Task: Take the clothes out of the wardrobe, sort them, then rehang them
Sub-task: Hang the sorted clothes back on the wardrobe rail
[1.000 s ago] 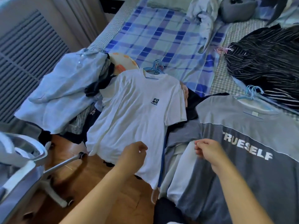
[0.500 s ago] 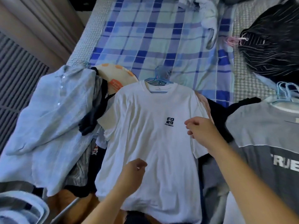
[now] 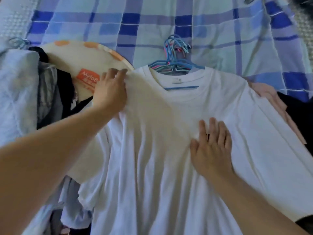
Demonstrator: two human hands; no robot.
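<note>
A white T-shirt (image 3: 162,150) lies front up on the bed, on a blue hanger (image 3: 181,87) whose bar shows through the neck. Several more blue and pink hangers (image 3: 176,63) are bunched at its collar. My left hand (image 3: 110,90) holds the shirt's left shoulder edge; its thumb is hidden under the cloth. My right hand (image 3: 211,146) lies flat on the chest, fingers straight, covering the small printed logo. Long creases run down the shirt's front.
A blue plaid sheet (image 3: 152,22) covers the bed beyond the collar. A cream cushion with orange dots (image 3: 71,58) sits at the upper left, beside dark clothes (image 3: 66,85) and a light blue shirt (image 3: 15,92). A pink garment (image 3: 264,92) and black cloth (image 3: 296,112) lie under the right sleeve.
My head has leaned in close over the white shirt. The left hand went from the hem up to the left shoulder. The right hand opened and settled flat on the chest.
</note>
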